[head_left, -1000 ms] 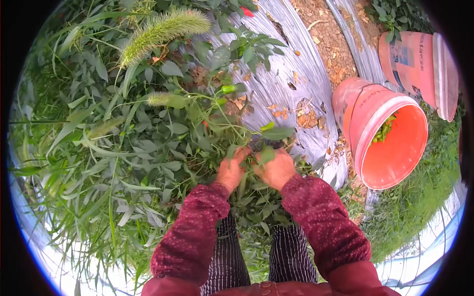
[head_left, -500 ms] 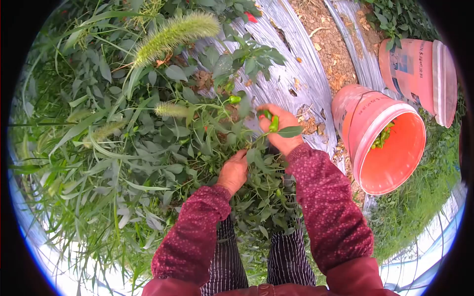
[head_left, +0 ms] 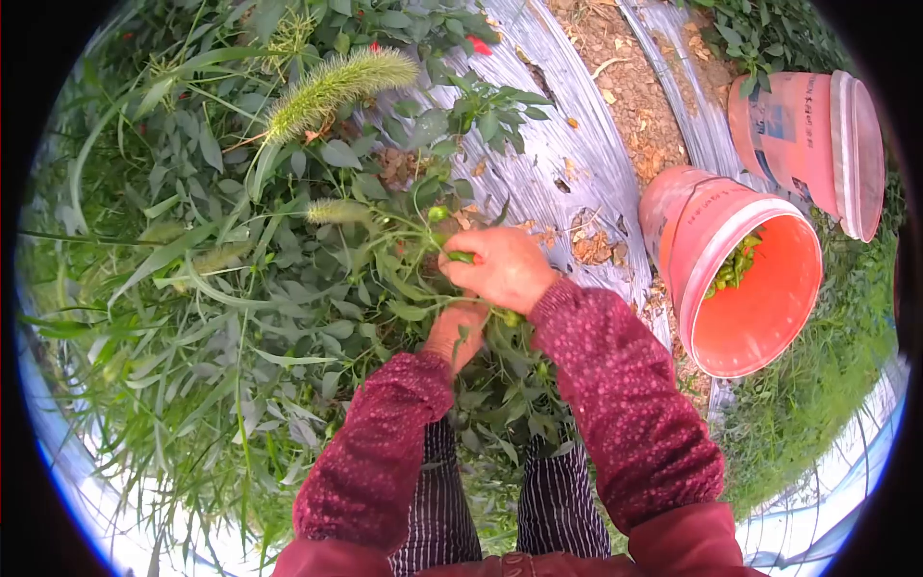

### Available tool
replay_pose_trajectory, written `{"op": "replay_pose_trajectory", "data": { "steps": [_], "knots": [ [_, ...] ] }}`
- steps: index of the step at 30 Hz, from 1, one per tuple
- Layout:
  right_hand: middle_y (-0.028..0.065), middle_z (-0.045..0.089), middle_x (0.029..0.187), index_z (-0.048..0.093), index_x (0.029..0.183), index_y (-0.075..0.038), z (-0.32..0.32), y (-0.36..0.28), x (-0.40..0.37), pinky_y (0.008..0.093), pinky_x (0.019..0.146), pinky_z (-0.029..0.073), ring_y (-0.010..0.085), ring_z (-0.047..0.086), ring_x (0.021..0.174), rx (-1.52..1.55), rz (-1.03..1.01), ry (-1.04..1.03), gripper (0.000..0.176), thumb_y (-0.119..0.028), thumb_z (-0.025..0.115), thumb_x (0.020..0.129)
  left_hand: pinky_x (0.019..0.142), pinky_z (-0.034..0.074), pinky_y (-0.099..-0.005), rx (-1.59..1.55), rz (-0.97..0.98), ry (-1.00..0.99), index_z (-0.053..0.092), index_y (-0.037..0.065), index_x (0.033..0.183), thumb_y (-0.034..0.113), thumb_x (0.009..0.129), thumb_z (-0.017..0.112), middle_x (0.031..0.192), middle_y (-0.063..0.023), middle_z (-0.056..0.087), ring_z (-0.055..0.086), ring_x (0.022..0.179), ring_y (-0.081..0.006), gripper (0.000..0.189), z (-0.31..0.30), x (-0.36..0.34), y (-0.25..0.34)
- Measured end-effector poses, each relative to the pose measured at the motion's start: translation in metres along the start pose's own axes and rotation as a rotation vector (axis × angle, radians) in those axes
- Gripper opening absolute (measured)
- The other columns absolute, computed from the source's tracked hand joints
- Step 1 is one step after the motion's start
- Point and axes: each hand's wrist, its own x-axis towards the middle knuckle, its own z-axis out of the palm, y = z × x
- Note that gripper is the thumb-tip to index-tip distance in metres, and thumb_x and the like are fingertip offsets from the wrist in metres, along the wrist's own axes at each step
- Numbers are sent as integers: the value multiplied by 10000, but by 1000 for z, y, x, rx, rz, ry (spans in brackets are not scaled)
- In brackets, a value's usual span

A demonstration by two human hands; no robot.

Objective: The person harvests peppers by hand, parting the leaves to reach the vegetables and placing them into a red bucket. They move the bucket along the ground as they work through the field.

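A green pepper (head_left: 462, 257) is held at the 9 o'clock edge of the right hand (head_left: 502, 271), whose grip is closed on it. It is small, smooth and partly covered by the fingers. From that hand, 1 rounder, lighter pepper (head_left: 438, 213) is seen at 10 o'clock among the leaves (head_left: 409, 312). The left hand (head_left: 456, 337) is placed at 7 o'clock; its grip is hidden and cannot be told. Green peppers (head_left: 735, 266) are contained in the nearer pink bucket (head_left: 678, 226) at 3 o'clock.
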Motion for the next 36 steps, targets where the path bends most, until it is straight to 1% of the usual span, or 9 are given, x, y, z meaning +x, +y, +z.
{"op": "replay_pose_trajectory", "data": {
  "steps": [6,12,14,18,20,24,32,34,36],
  "knots": [
    [124,563,637,656,886,-91,-18,-9,-64,332,531,428,251,532,535,83,60,6,222,-303,621,830,793,489,-383,-221,-4,449,502,54,1189,-30,751,537,1211,-131,519,583,983,-309,448,-63,-13,11],
    [92,531,600,643,893,-54,-25,-1,-108,300,528,425,157,511,530,266,12,130,152,-200,627,857,880,445,-275,-1081,-4,274,485,15,1236,-45,807,535,1245,-77,505,525,1063,-174,435,-131,-34,44],
    [142,581,691,648,911,-103,-26,2,-114,377,577,455,331,576,637,266,73,79,206,-295,611,846,874,462,-298,-1036,3,257,492,82,1246,-66,756,573,1266,-95,495,524,1099,-192,518,-144,-36,58],
    [149,590,722,644,927,-103,-27,8,-118,389,593,462,338,585,673,256,93,66,210,-293,605,845,854,483,-339,-406,270,156,507,167,1216,-13,707,643,1227,-129,518,562,1069,-276,557,-176,-28,94],
    [150,595,734,644,934,-105,-29,9,-120,397,599,465,341,588,685,213,90,67,215,-295,602,845,904,453,-377,-353,139,-204,515,88,1215,-107,702,595,1247,-108,512,511,1147,-306,554,-183,-21,103],
    [144,624,773,653,919,-132,-27,10,-125,423,641,484,348,604,721,206,75,57,233,-338,574,843,614,505,-373,409,366,150,553,86,997,87,679,624,917,-110,601,630,765,-265,327,-180,-23,90],
    [127,615,724,648,870,-112,-26,9,-123,441,635,459,334,584,698,182,142,151,241,-328,546,841,534,491,-363,744,42,492,538,119,1102,56,687,632,720,-99,552,593,579,-261,430,-236,23,112],
    [86,606,673,641,948,-122,-20,21,-131,415,614,463,285,595,648,339,194,162,225,-308,563,849,495,481,-340,365,249,672,517,118,1180,80,793,625,830,-110,567,588,576,-216,404,-272,37,114],
    [45,597,622,633,1025,-131,-17,23,-136,388,593,466,236,606,599,502,237,159,237,-289,579,857,505,450,-257,-377,153,417,500,86,1218,59,805,626,841,-60,622,534,569,-100,433,-274,33,163]
  ]
}}
